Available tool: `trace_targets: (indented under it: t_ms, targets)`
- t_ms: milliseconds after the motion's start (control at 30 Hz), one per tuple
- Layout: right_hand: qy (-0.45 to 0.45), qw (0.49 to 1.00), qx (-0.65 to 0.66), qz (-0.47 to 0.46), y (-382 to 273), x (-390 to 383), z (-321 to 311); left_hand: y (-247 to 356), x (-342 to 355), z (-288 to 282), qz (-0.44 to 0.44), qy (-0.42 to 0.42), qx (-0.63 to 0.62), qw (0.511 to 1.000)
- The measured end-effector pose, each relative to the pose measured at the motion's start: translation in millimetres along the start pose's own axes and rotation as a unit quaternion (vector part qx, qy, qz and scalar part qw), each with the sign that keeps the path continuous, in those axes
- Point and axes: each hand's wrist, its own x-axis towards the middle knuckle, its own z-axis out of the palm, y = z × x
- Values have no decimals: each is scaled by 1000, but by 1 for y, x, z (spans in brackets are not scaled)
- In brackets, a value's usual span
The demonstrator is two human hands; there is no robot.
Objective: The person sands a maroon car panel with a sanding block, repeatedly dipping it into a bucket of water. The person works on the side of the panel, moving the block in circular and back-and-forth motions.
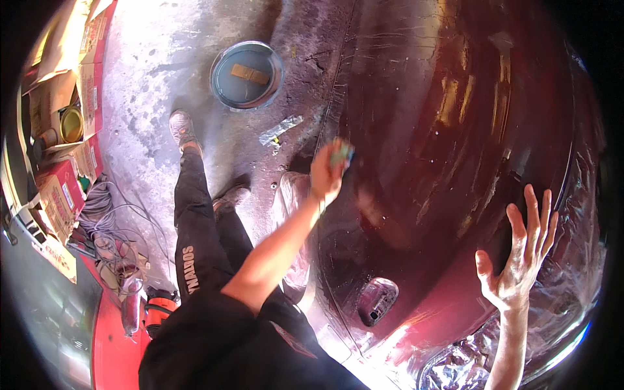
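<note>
My left hand (326, 174) is closed around a small greenish-blue pad (341, 155), blurred at its edge. It is at the edge of a dark red car body panel (403, 169), whose surface looks wet and streaked with pale marks. Whether the pad touches the panel I cannot tell. Farther right, my right hand (518, 260) has its fingers spread and holds nothing. It is over the panel, near clear plastic sheeting (572, 260); contact with either is unclear. A handle recess (377, 301) shows in the panel's lower part.
A round bucket (279, 81) of greyish water with a tan block (250, 73) in it stands on the stained concrete floor (143, 71). A crumpled strip (281, 130) lies nearby. At left are cardboard boxes (62, 188), an open can (71, 124) and tangled cables (101, 214).
</note>
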Motion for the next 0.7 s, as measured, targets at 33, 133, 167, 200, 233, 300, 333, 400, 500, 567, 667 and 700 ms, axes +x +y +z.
trace_targets:
  t_ms: [33, 133, 167, 200, 233, 300, 333, 400, 500, 567, 667, 700]
  targets:
    - [8, 1000, -6, -4, 0, 3, -3, -6, -22, -2, -17, 9, -65, 998]
    - [24, 999, -18, -12, 0, 5, -1, -15, -42, -14, -52, -6, -81, 995]
    - [7, 1000, -18, -8, 2, -9, 5, -5, -28, -16, 102, -22, 180, 978]
    - [23, 999, -30, -20, 4, -3, 1, -13, 10, -15, 75, -5, 196, 978]
    - [45, 997, -43, -36, 6, 7, -2, -20, 54, -16, 52, 17, 210, 976]
    - [50, 997, -36, -39, 8, 3, 2, -17, 60, -16, 56, 9, 284, 957]
    - [46, 998, -33, -35, 8, 0, 5, -16, 46, -18, 29, -15, 279, 960]
    - [76, 995, -37, -45, 8, 16, -3, -29, 32, -28, -89, -14, -121, 989]
    - [77, 996, -26, -34, 3, 11, 9, -14, -95, -36, -51, -35, -29, 998]
    - [36, 999, 4, -1, 2, -21, 16, 34, -171, -40, -23, -80, 198, 977]
    - [51, 999, 0, -12, 1, -12, 5, 7, -103, -19, -101, -44, -35, 993]
    - [66, 998, -6, -21, 1, -3, 1, -4, -51, -15, -88, -28, -72, 993]
